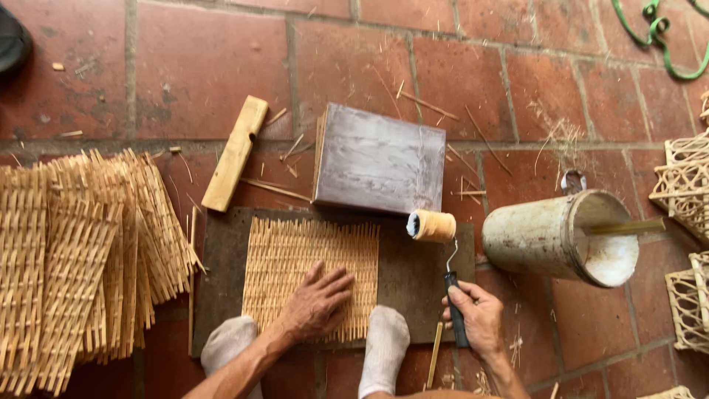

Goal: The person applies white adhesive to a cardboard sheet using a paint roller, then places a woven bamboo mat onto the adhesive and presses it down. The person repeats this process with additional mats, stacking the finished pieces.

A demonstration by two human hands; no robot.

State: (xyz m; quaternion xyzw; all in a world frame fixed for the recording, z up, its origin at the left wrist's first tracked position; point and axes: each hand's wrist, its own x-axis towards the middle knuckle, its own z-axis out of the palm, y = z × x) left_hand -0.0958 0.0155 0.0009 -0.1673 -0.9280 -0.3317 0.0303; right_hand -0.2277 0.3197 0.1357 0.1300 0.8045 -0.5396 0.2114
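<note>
My left hand (316,301) lies flat, fingers spread, on a woven bamboo mat (299,255) that rests on a dark board (410,277). My right hand (478,319) grips the black handle of a small paint roller (433,226). Its yellowish roller head hovers over the board just right of the mat. Two feet in grey socks (384,347) press on the board's near edge.
A grey flat block (378,159) and a wooden bar (235,153) lie behind the board. A pale bucket (557,236) with a stick in it lies tipped at right. Stacked woven mats (81,258) sit at left, woven frames (687,185) at the right edge, a green cord (657,33) top right.
</note>
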